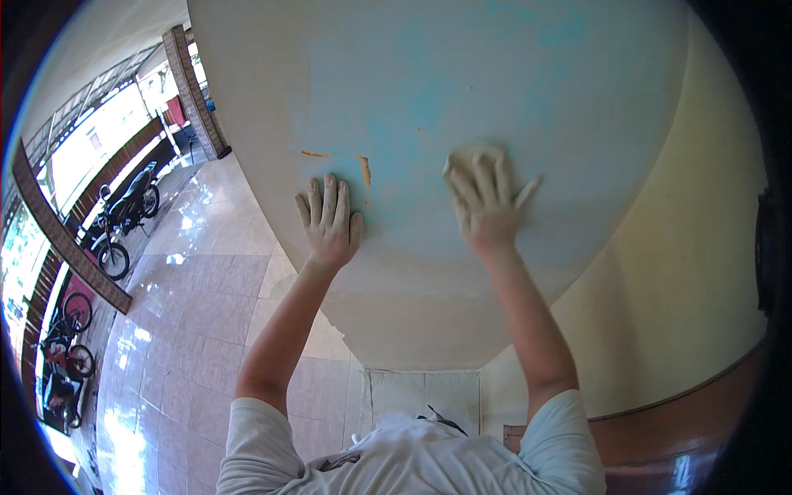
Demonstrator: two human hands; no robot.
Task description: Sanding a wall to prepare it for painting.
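Note:
My left hand [330,223] lies flat against the patchy wall [396,247], its dusty fingers stretched upward and holding nothing. To its right, my right hand [491,202] presses a small pale sheet [480,151], which looks like sandpaper, against the same surface. Only the sheet's upper edge shows past my fingertips; the rest is under the fingers, and this hand is a little blurred. Its little finger sticks out to the side. White dust coats both hands. Just above my left hand are two brownish chipped spots, the longer one [365,171] upright. Faint turquoise patches show through the whitish coat.
A glossy tiled floor [206,289] stretches off at left, with a motorcycle [128,206], more two-wheelers [66,355] and pillars [194,91] beyond. At right stands a yellowish wall [660,280] with a brown band [685,392] along its lower part.

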